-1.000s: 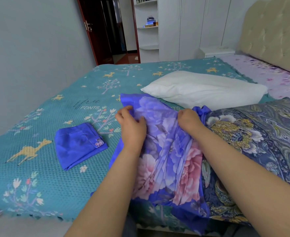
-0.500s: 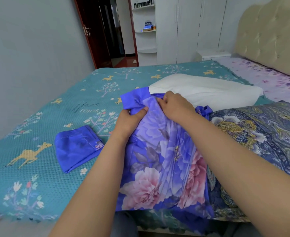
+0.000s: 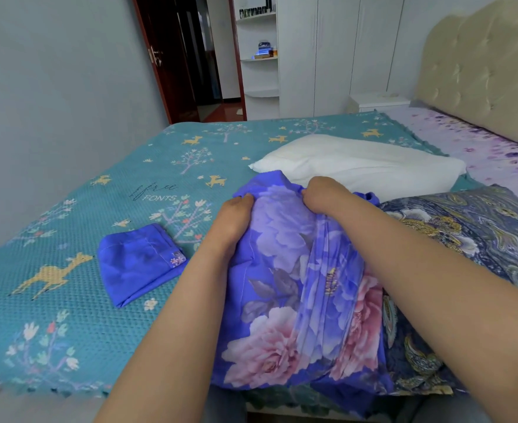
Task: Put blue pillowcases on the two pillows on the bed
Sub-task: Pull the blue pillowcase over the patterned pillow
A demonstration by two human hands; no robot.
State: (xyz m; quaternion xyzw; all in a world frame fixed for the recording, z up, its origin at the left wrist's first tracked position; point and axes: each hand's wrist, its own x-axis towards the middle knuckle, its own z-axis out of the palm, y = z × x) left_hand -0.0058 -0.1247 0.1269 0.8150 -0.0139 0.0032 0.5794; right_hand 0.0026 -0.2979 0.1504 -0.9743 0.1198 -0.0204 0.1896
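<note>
A blue pillowcase with pink and lilac flowers [image 3: 297, 288] lies bunched at the bed's near edge. My left hand [image 3: 235, 219] grips its far left edge. My right hand [image 3: 322, 193] grips the same far edge a little to the right. A bare white pillow [image 3: 358, 166] lies just beyond my hands. To the right, a pillow in a dark paisley cover [image 3: 465, 239] rests beside the flowered pillowcase. A second blue pillowcase [image 3: 138, 264], folded, sits on the bed to the left.
The bed has a teal blanket with deer and trees [image 3: 99, 209] and a lilac sheet [image 3: 480, 148] near the padded headboard [image 3: 480, 71]. A grey wall runs along the left. White wardrobes, a shelf and an open door stand beyond the bed.
Both hands have worked forward along the flowered pillowcase to its far edge and now hold it a little apart. The view has shifted slightly.
</note>
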